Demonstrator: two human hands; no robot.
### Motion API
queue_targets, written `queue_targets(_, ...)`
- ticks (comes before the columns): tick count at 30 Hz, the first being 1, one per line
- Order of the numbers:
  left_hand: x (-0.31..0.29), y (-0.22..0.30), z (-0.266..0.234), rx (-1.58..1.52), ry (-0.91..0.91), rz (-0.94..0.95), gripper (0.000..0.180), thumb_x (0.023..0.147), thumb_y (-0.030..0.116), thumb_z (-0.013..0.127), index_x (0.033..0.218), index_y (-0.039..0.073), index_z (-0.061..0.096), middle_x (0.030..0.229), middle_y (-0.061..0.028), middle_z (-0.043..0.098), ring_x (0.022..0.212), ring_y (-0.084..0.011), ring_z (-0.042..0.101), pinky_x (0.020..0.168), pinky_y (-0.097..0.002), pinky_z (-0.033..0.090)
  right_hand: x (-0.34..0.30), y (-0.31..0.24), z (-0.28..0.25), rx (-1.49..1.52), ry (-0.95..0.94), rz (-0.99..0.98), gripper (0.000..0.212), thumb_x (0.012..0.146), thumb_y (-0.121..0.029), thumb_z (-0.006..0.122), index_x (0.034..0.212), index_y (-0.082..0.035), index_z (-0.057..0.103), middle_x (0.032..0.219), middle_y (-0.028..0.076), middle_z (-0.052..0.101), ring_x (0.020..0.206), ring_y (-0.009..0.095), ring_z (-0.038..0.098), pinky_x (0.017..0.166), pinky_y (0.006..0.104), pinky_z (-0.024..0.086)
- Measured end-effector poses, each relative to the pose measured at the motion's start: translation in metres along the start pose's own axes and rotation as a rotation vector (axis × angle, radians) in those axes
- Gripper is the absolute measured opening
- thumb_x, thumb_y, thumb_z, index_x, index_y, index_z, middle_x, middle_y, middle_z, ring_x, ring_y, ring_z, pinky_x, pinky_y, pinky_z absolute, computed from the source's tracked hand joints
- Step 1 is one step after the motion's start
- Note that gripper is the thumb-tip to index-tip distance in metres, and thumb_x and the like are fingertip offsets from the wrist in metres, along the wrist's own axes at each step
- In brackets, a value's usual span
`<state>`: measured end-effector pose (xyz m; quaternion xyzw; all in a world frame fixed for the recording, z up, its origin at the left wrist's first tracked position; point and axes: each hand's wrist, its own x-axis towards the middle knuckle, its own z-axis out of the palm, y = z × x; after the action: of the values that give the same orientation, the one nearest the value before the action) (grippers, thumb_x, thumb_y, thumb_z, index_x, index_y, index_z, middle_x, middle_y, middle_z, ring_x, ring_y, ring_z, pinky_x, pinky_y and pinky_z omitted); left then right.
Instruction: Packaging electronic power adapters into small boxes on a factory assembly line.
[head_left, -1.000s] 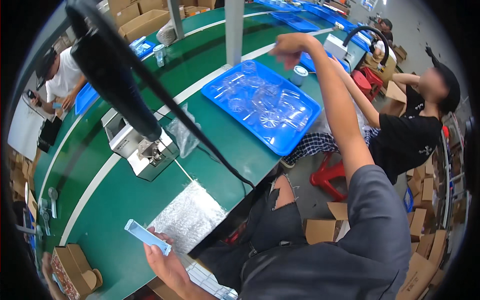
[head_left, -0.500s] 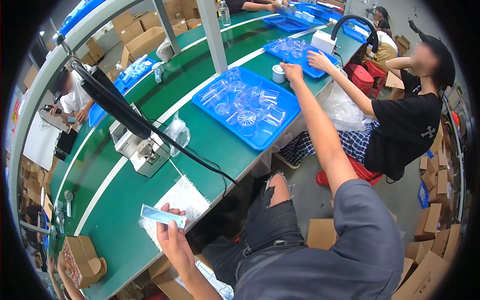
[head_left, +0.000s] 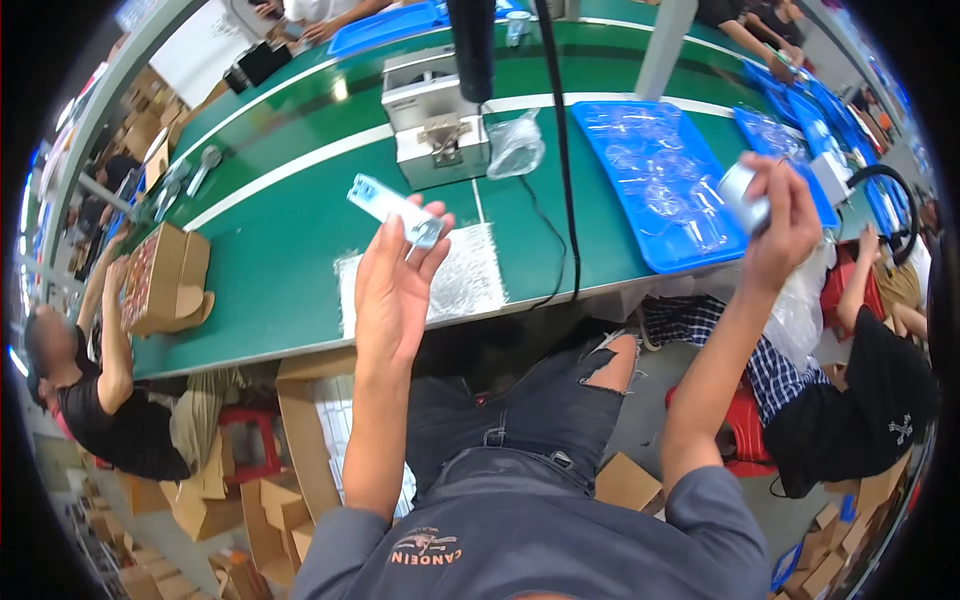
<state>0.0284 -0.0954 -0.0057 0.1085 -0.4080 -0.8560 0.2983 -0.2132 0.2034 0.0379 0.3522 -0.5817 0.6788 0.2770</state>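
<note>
My left hand [head_left: 392,285] is closed on a slim, pale blue flat box [head_left: 385,207], held tilted over the near part of the green table. White padding [head_left: 465,265] lies on the table below it. My right hand [head_left: 785,222] grips a small white-and-grey cylinder [head_left: 740,195], smeared by motion, above the near right corner of a blue tray [head_left: 675,262]. In that tray lie several clear plastic cups [head_left: 665,165], some on their sides. The underside of the cylinder cannot be made out.
A grey-white machine [head_left: 435,150] stands behind the padding, with a crumpled clear bag [head_left: 517,145] beside it. A black cable [head_left: 562,150] hangs down in front. At left, a person's hands touch a cardboard box [head_left: 170,275]. Another person in black sits at right.
My right hand has picked up the white cylinder from beside the tray and brought it nearer to me. The view has turned right; the pale blue box stays in my left hand, now tilted differently.
</note>
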Motion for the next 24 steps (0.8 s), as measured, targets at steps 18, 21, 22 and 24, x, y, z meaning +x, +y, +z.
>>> queue_targets(18,-0.007,-0.003,-0.011,0.441,0.061,0.386,0.048,0.098,0.013,0.068,0.138,-0.006,0.049,0.119,-0.0183,0.067,0.111,-0.0249,0.067,0.098,-0.0394,0.055,-0.134,-0.062,0.198,0.314,-0.527,0.598,0.011,0.089,0.0,0.068,0.095,0.005,0.075,0.072,0.005,0.07,0.061,0.007,0.063,0.057,0.0223,0.048)
queue_targets(21,-0.007,-0.008,-0.01,0.446,0.062,0.35,0.048,0.097,0.011,0.069,0.138,-0.006,0.049,0.118,-0.0176,0.067,0.111,-0.0231,0.066,0.097,-0.0364,0.054,-0.14,-0.055,0.202,0.311,-0.485,0.56,0.012,0.087,-0.002,0.068,0.096,0.004,0.074,0.069,0.007,0.069,0.06,0.009,0.064,0.057,0.0235,0.048)
queue_targets(22,-0.007,-0.009,-0.008,0.458,0.048,0.352,0.048,0.097,0.01,0.069,0.138,-0.005,0.049,0.118,-0.0174,0.068,0.11,-0.0221,0.066,0.096,-0.0352,0.053,-0.144,-0.051,0.203,0.275,-0.442,0.501,0.015,0.085,-0.004,0.069,0.098,0.003,0.073,0.064,0.009,0.068,0.059,0.011,0.065,0.057,0.0251,0.049)
queue_targets(24,-0.008,-0.011,-0.007,0.467,0.034,0.349,0.048,0.097,0.008,0.069,0.138,-0.005,0.05,0.118,-0.0173,0.068,0.11,-0.0211,0.066,0.095,-0.0339,0.052,-0.147,-0.048,0.204,0.226,-0.421,0.45,0.02,0.085,-0.005,0.068,0.104,0.003,0.07,0.063,0.009,0.067,0.058,0.012,0.066,0.058,0.0253,0.049)
